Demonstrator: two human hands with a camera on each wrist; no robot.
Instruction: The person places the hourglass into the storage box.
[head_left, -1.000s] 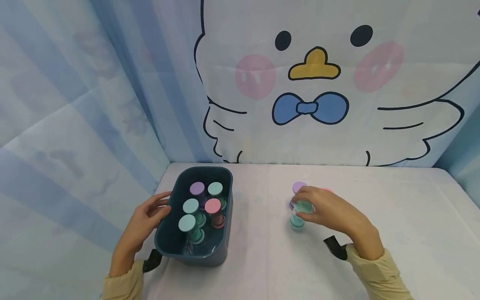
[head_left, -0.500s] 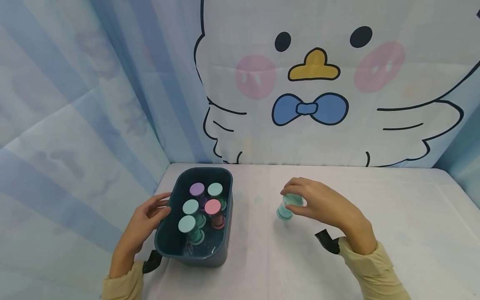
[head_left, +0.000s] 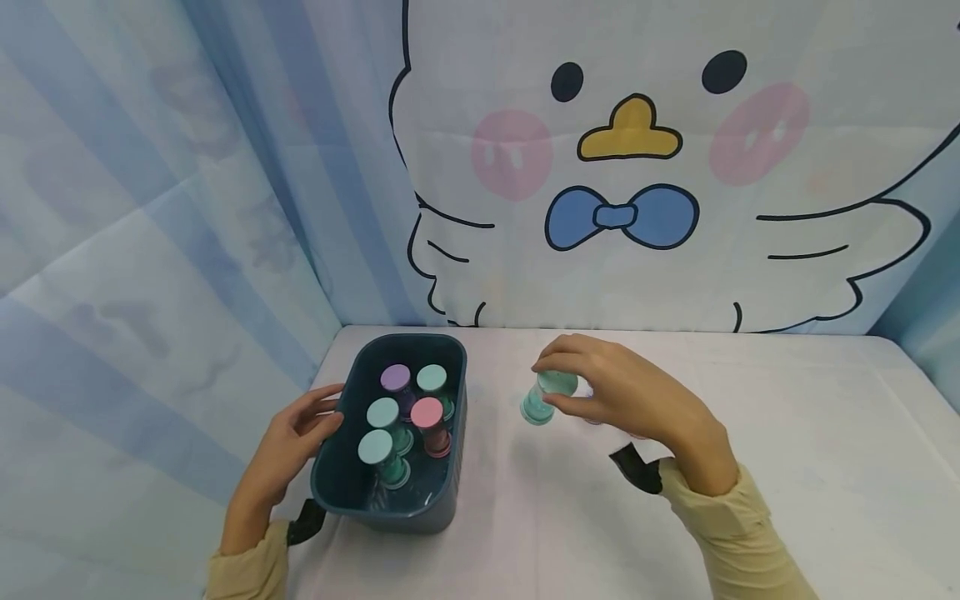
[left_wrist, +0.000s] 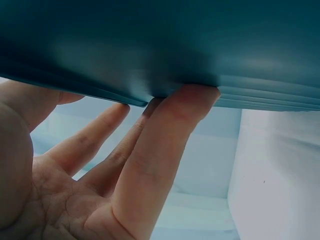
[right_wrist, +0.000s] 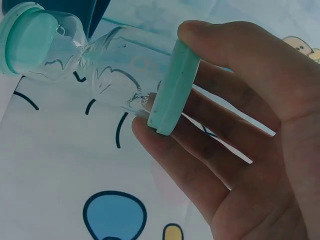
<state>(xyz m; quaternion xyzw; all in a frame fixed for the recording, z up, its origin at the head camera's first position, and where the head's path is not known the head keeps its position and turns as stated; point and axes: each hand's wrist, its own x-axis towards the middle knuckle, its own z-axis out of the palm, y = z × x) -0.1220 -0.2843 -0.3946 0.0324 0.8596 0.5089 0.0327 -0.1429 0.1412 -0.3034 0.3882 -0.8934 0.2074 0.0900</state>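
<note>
In the head view my right hand (head_left: pixel 626 392) pinches a mint-capped sand timer (head_left: pixel 537 406) by one end cap, off the table and tilted. The right wrist view shows its clear, narrow-waisted glass (right_wrist: pixel 120 67), with thumb and fingertips at the cap's edge. My left hand (head_left: pixel 288 442) touches the left side of a dark teal bin (head_left: pixel 446 500), fingers fairly straight. Up close, those fingertips rest against the bin's outer wall (left_wrist: pixel 165 45). Inside the bin stand several sand timers: mint ones (head_left: pixel 375 447), a purple one (head_left: pixel 396 377) and a pink one (head_left: pixel 427 413).
Slivers of a purple thing (head_left: pixel 592 422) and a reddish thing (head_left: pixel 637 437) show beneath my right hand, mostly hidden. A pale cloth covers the table (head_left: pixel 810 467). A printed curtain (head_left: pixel 615 275) hangs behind it.
My right hand has lifted the mint sand timer and carried it left toward the bin, away from the purple and pink ones. The left hand and bin have stayed put.
</note>
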